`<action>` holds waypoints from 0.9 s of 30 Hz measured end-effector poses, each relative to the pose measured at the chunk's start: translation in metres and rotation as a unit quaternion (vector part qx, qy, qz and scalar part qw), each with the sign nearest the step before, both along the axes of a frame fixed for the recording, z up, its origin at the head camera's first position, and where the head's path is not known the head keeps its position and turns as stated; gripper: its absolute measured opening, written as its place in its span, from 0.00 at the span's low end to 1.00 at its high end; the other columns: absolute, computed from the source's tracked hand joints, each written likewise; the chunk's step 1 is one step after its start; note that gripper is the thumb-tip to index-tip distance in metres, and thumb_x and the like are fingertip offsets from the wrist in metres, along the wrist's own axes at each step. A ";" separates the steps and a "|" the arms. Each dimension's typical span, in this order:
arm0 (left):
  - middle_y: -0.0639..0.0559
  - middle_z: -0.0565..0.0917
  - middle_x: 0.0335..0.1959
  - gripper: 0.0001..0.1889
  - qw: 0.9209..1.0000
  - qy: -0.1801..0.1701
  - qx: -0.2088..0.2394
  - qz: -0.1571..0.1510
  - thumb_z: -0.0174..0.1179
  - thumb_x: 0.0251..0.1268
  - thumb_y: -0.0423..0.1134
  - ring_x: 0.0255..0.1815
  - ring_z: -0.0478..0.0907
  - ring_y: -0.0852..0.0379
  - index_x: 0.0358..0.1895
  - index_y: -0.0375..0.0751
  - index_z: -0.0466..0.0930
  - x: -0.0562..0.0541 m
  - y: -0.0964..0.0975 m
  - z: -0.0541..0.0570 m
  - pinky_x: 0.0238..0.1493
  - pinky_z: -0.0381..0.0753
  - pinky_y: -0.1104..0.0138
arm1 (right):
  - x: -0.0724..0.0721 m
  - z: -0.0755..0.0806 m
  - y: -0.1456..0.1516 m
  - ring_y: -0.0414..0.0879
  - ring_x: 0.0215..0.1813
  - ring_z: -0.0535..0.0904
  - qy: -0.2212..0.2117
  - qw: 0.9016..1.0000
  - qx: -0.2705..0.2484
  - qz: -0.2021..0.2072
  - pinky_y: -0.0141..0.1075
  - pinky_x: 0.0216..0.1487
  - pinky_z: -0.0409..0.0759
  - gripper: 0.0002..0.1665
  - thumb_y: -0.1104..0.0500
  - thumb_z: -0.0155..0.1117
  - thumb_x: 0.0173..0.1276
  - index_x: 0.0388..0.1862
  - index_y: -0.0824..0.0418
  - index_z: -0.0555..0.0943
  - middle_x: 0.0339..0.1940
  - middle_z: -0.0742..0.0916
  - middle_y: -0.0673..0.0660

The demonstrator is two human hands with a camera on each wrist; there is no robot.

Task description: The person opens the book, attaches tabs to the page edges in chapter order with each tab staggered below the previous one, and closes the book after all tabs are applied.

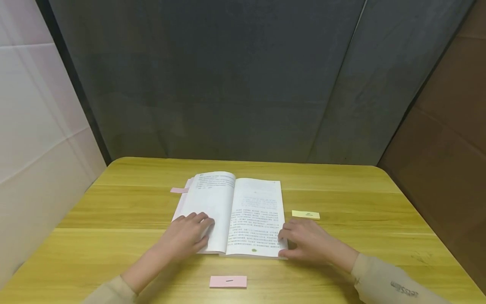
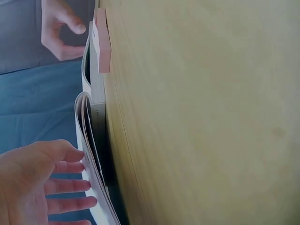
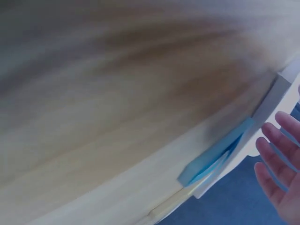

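An open book [image 1: 255,215] with printed pages lies on the table. My left hand [image 1: 189,232] rests its fingertips on the lower part of the left page. In the left wrist view the fingers of this hand [image 2: 61,183] are spread loosely beside the raised pages [image 2: 86,136]. At the book's lower right edge is my right hand [image 1: 309,240], fingers loosely bent and gripping nothing visible. The right wrist view shows this hand [image 3: 281,159] with fingers apart, near a light blue sticky-note pad [image 3: 215,152]; in the head view that pad cannot be made out.
A pink sticky-note pad [image 1: 228,282] with a dark stroke lies in front of the book. Beyond my right hand is a yellow pad [image 1: 305,214] with dark strokes. A pink tab [image 1: 179,190] sticks out from the book's left side. The wooden table [image 1: 379,202] meets a dark curtain [image 1: 228,84].
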State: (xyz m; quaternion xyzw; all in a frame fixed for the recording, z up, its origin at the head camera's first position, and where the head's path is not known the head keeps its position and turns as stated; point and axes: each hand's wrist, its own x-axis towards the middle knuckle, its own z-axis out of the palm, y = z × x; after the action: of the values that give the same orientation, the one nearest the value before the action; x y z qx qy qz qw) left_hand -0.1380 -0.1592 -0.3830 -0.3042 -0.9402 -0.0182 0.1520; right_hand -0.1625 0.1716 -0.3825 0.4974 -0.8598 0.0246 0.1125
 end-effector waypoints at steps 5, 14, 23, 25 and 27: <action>0.52 0.75 0.35 0.14 1.000 -0.012 -0.002 0.007 0.57 0.48 0.40 0.32 0.73 0.53 0.40 0.42 0.75 -0.003 0.001 0.000 0.24 0.70 0.64 | -0.008 0.006 -0.010 0.35 0.27 0.69 -0.019 1.000 -0.005 -0.005 0.29 0.25 0.69 0.13 0.44 0.59 0.55 0.30 0.52 0.79 0.26 0.78 0.43; 0.54 0.73 0.30 0.15 0.997 -0.074 -0.006 0.037 0.59 0.50 0.43 0.29 0.73 0.54 0.41 0.40 0.75 -0.009 -0.003 -0.002 0.24 0.71 0.64 | -0.030 0.021 -0.035 0.37 0.29 0.73 -0.097 0.993 -0.014 -0.070 0.30 0.26 0.70 0.12 0.48 0.58 0.57 0.34 0.53 0.81 0.29 0.81 0.46; 0.53 0.73 0.31 0.17 0.993 -0.103 0.000 0.050 0.60 0.48 0.44 0.31 0.73 0.54 0.41 0.39 0.75 -0.009 -0.007 -0.001 0.22 0.71 0.64 | -0.060 0.033 -0.070 0.38 0.33 0.74 -0.135 0.982 -0.017 -0.129 0.32 0.32 0.71 0.13 0.47 0.58 0.57 0.36 0.52 0.80 0.31 0.81 0.45; 0.53 0.73 0.31 0.17 0.994 -0.101 -0.001 0.046 0.60 0.48 0.44 0.30 0.72 0.54 0.41 0.39 0.75 -0.008 -0.008 -0.001 0.21 0.70 0.65 | -0.066 0.034 -0.078 0.38 0.34 0.74 -0.137 0.980 -0.013 -0.142 0.33 0.33 0.71 0.14 0.47 0.59 0.57 0.37 0.52 0.80 0.32 0.81 0.45; 0.53 0.73 0.31 0.17 0.994 -0.099 -0.003 0.046 0.60 0.48 0.44 0.29 0.72 0.55 0.40 0.39 0.75 -0.008 -0.008 -0.002 0.20 0.69 0.66 | -0.071 0.035 -0.086 0.39 0.35 0.75 -0.139 0.978 -0.012 -0.152 0.34 0.34 0.71 0.14 0.47 0.59 0.57 0.37 0.52 0.80 0.34 0.82 0.45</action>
State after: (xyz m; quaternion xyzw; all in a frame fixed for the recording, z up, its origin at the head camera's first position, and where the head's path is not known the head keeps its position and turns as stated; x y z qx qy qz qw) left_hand -0.1458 -0.1673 -0.3845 -0.2577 -0.9637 -0.0385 0.0583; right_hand -0.2336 0.0853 -0.3480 0.3513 -0.9322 0.0869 0.0002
